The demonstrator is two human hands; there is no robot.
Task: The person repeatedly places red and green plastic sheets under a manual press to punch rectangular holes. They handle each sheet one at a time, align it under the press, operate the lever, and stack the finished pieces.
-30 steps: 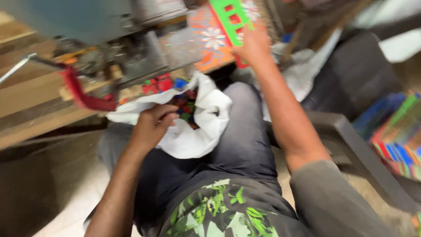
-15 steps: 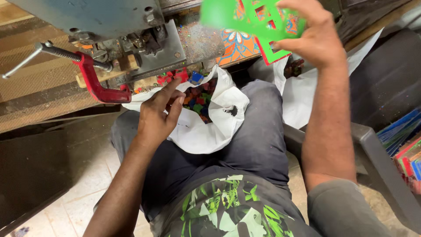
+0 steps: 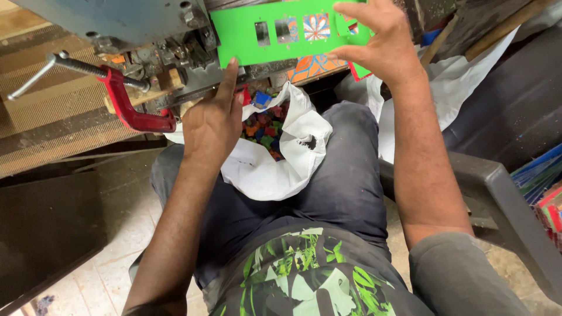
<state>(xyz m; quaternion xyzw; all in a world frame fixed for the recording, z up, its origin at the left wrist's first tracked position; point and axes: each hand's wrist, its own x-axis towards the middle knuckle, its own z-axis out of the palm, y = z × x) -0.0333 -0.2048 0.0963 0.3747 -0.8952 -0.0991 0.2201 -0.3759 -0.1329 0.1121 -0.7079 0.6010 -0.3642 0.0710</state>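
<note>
A flat green card strip [image 3: 275, 34] with several punched windows is held level in front of a grey metal press [image 3: 146, 23]. My right hand [image 3: 380, 44] grips its right end. My left hand [image 3: 211, 120] has the index finger stretched up, touching the strip's lower left edge; its other fingers are loosely curled and hold nothing. Below both hands a white cloth bag [image 3: 275, 169] lies on my lap, open, with several small coloured offcuts [image 3: 266, 126] inside.
A red C-clamp [image 3: 126, 108] with a steel handle fixes the press to a wooden bench [image 3: 52, 117]. A patterned orange card [image 3: 313, 65] lies under the strip. Stacked coloured sheets [image 3: 541, 187] stand at right beside a dark chair arm [image 3: 497, 193]. More white cloth [image 3: 462, 88] lies at right.
My right hand brought the green strip from the upper right down and left, level before the press. My left hand left the bag and rose to touch the strip's edge.
</note>
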